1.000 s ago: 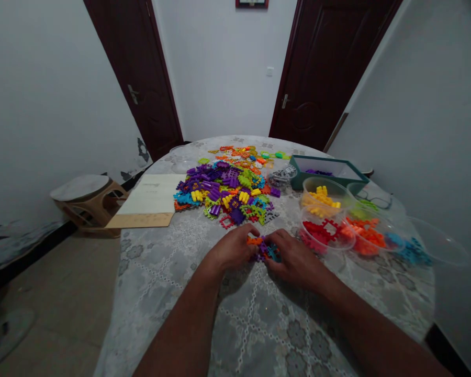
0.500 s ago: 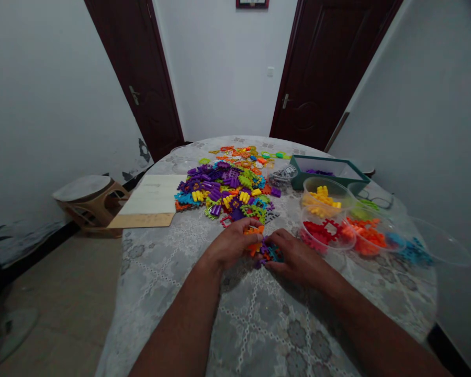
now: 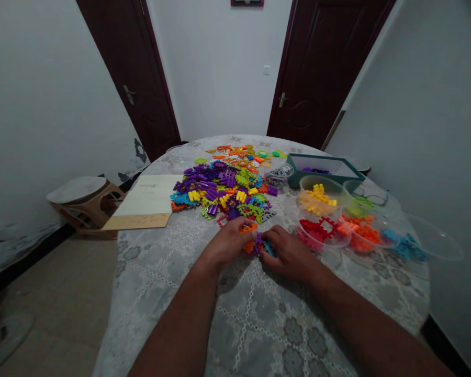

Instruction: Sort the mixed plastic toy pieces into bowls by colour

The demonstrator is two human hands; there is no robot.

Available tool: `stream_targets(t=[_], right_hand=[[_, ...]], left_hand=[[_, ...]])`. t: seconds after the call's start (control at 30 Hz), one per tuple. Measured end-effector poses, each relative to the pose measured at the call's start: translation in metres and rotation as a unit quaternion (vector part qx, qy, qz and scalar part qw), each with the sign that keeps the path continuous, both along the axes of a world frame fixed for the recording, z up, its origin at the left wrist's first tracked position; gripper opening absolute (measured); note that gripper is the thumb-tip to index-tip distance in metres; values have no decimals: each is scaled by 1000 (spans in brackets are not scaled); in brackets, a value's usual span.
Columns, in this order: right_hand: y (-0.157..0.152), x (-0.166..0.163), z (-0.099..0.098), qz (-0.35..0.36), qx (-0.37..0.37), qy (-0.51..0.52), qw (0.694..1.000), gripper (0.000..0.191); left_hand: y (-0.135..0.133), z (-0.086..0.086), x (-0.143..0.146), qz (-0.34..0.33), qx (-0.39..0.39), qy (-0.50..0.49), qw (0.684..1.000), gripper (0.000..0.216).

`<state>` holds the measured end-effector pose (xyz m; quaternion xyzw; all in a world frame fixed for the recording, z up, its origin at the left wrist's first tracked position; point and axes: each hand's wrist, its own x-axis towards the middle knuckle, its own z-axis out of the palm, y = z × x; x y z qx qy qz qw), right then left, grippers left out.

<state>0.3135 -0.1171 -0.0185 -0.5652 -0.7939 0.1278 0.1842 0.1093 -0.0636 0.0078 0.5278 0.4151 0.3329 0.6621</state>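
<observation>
Both my hands meet at the middle of a round table [image 3: 172, 293] covered with a patterned grey cloth. My left hand [image 3: 228, 242] is closed on an orange plastic piece [image 3: 248, 229]. My right hand [image 3: 288, 253] pinches a small cluster of purple, orange and blue interlocking pieces [image 3: 259, 245] that rests on the cloth between the hands. Just beyond the hands lies a large heap of mixed coloured pieces [image 3: 223, 191].
To the right stand clear bowls with yellow pieces [image 3: 317, 193], red pieces [image 3: 317, 230], orange pieces [image 3: 363, 230] and blue pieces [image 3: 410, 247], and a teal box [image 3: 324, 170]. A cardboard sheet [image 3: 145, 204] overhangs the left edge above a low stool [image 3: 80, 196]. Two dark doors stand behind.
The left hand has lifted the orange piece up off the cluster and both hands have shifted slightly away from me. The view has tilted a little.
</observation>
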Motion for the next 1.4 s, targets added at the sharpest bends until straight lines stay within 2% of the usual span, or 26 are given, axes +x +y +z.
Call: stream_targets(t=[0.17, 0.4, 0.63, 0.77, 0.9, 0.97, 1.03, 1.17, 1.27, 1.4], right_hand=[[-2, -2, 2, -3, -5, -26, 1000, 34], [-12, -31, 4, -124, 3, -126, 984, 28], [-8, -33, 5, -135, 25, -143, 980, 23], [-1, -27, -4, -151, 47, -111, 981, 18], [7, -18, -10, -164, 100, 5, 981, 15], [9, -15, -10, -160, 149, 73, 973, 14], [10, -18, -6, -151, 189, 118, 963, 14], [8, -32, 1, -102, 179, 121, 971, 20], [6, -39, 1, -45, 168, 131, 976, 35], [7, -35, -3, 8, 187, 196, 963, 51]], left_hand=[[0, -3, 8, 65, -14, -30, 997, 28], [0, -3, 12, 68, -45, -52, 995, 30], [3, -8, 17, 70, -86, -147, 983, 28], [4, -5, 14, 89, -99, -167, 977, 28], [8, -3, 7, 157, -111, -165, 967, 35], [9, -2, 5, 164, -141, -175, 960, 31], [9, -2, 6, 129, -191, -195, 953, 23], [4, -4, 14, 41, -238, -253, 937, 32], [1, -6, 19, 51, -226, -282, 931, 26], [2, -6, 18, 70, -219, -308, 923, 14]])
